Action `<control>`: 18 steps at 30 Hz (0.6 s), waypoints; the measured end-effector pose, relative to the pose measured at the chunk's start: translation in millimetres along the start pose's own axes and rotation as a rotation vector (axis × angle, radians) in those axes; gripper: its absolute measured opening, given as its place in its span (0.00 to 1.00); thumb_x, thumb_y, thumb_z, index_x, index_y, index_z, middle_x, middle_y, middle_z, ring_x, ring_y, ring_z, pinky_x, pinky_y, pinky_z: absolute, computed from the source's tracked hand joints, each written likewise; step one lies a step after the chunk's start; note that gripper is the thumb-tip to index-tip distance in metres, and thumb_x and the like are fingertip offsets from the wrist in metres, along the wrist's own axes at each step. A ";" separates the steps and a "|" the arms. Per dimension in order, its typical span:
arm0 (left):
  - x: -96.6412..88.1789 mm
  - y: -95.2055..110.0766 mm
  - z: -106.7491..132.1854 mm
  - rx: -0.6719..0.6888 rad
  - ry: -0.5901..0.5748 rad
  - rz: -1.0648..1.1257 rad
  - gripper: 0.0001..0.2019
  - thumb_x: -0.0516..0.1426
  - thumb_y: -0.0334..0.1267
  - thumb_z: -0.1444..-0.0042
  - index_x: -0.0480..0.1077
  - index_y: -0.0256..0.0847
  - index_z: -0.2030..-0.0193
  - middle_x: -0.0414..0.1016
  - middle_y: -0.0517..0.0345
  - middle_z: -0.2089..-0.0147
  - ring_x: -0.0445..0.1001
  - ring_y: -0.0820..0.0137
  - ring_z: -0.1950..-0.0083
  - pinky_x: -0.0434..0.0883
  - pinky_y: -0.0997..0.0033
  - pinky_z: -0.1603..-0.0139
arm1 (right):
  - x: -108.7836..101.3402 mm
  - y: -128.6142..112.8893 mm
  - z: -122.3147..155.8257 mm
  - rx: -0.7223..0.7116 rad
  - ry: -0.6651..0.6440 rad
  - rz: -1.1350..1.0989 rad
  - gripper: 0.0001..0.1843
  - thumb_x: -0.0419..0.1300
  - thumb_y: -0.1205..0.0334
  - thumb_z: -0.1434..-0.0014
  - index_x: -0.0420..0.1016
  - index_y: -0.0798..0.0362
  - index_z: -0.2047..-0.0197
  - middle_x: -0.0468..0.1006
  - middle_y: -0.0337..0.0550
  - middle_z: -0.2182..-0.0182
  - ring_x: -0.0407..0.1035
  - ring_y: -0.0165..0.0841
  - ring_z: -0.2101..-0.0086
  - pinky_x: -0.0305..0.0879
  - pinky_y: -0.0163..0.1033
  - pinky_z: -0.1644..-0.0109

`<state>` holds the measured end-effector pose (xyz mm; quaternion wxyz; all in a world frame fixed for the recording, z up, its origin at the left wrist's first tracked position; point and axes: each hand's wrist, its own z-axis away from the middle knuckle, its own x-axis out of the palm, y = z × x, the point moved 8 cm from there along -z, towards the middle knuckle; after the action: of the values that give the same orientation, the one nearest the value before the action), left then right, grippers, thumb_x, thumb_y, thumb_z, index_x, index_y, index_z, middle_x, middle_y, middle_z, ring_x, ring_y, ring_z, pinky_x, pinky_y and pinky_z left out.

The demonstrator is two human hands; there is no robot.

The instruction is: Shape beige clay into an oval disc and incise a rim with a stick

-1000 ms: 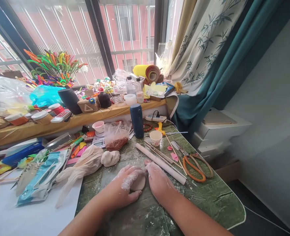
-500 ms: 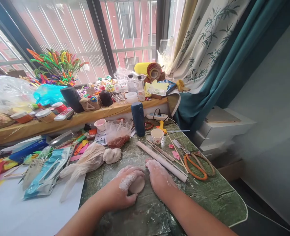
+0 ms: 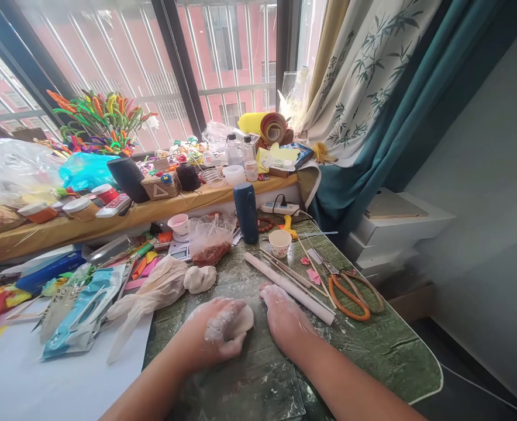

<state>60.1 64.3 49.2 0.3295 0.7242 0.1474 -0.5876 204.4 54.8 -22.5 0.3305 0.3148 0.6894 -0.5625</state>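
Note:
A pale round disc of clay [image 3: 243, 320] stands tilted on the grey board [image 3: 258, 383], with my left hand [image 3: 219, 327] curled around its left side. The thumb is at the disc's lower edge, the fingers over its top. To the right of the disc, apart from it, my right hand [image 3: 285, 316] rests low on the board, fingers pointing forward and partly hidden; it shows nothing in its grasp. White powder coats both hands. Behind my left hand lies a lump of white clay [image 3: 200, 279] beside a crumpled plastic bag [image 3: 157, 283].
Right of my right hand lie a white rolling pin [image 3: 289, 288], thin sticks and orange-handled scissors [image 3: 350, 297]. A paper cup [image 3: 280, 243] and dark blue cylinder [image 3: 246, 213] stand behind. Packets and a white sheet [image 3: 87, 380] spread leftward. The table's rounded edge [image 3: 440, 374] is at right.
My left hand has moved slightly left with the clay disc, which now shows more tilted and narrower. My right hand has stayed in place.

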 end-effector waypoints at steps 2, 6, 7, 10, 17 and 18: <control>-3.5 -1.2 3.3 0.072 0.070 0.001 0.11 0.59 0.36 0.44 0.77 0.48 0.54 0.82 0.57 0.61 0.81 0.64 0.62 0.76 0.68 0.57 | -0.5 0.7 -0.9 0.019 -0.009 -0.001 0.23 0.48 0.76 0.36 0.77 0.60 0.43 0.75 0.59 0.39 0.67 0.43 0.37 0.60 0.50 0.31; -15.6 -20.8 7.0 -0.035 0.293 0.197 0.07 0.59 0.40 0.40 0.78 0.46 0.59 0.82 0.56 0.66 0.80 0.65 0.66 0.75 0.70 0.60 | -1.1 -0.2 -2.3 0.016 -0.029 0.003 0.24 0.49 0.77 0.37 0.77 0.59 0.44 0.75 0.58 0.39 0.67 0.44 0.37 0.61 0.51 0.31; -19.2 -31.3 7.8 -0.142 0.364 0.297 0.08 0.59 0.42 0.40 0.79 0.46 0.58 0.83 0.56 0.65 0.81 0.64 0.64 0.75 0.69 0.60 | -1.3 -0.8 -2.0 0.002 -0.031 -0.004 0.24 0.49 0.77 0.39 0.77 0.59 0.44 0.75 0.59 0.39 0.67 0.45 0.37 0.61 0.52 0.31; -15.7 -61.5 15.2 -0.543 0.536 0.733 0.13 0.61 0.50 0.42 0.78 0.43 0.59 0.82 0.54 0.62 0.79 0.61 0.62 0.74 0.69 0.63 | -5.5 -2.7 1.4 -0.051 0.000 -0.063 0.25 0.49 0.78 0.41 0.76 0.60 0.45 0.75 0.60 0.40 0.67 0.46 0.38 0.62 0.55 0.31; 18.5 -42.3 13.3 -0.732 0.390 1.320 0.26 0.68 0.55 0.52 0.75 0.41 0.51 0.80 0.51 0.58 0.78 0.59 0.61 0.73 0.68 0.66 | -26.9 -15.2 16.8 -0.125 0.103 -0.609 0.21 0.54 0.62 0.32 0.65 0.50 0.36 0.76 0.51 0.43 0.71 0.41 0.43 0.66 0.52 0.36; 22.1 -39.4 12.8 -0.726 0.353 1.326 0.26 0.71 0.51 0.55 0.74 0.41 0.52 0.80 0.51 0.58 0.78 0.59 0.59 0.73 0.68 0.64 | -22.5 -15.5 16.3 -0.071 0.063 -0.744 0.23 0.56 0.60 0.32 0.63 0.49 0.35 0.77 0.50 0.46 0.73 0.40 0.47 0.69 0.50 0.40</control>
<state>32.7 81.2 15.1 0.8007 0.5904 -0.0833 -0.0584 206.6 34.8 2.1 0.0926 0.0482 0.7856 -0.6099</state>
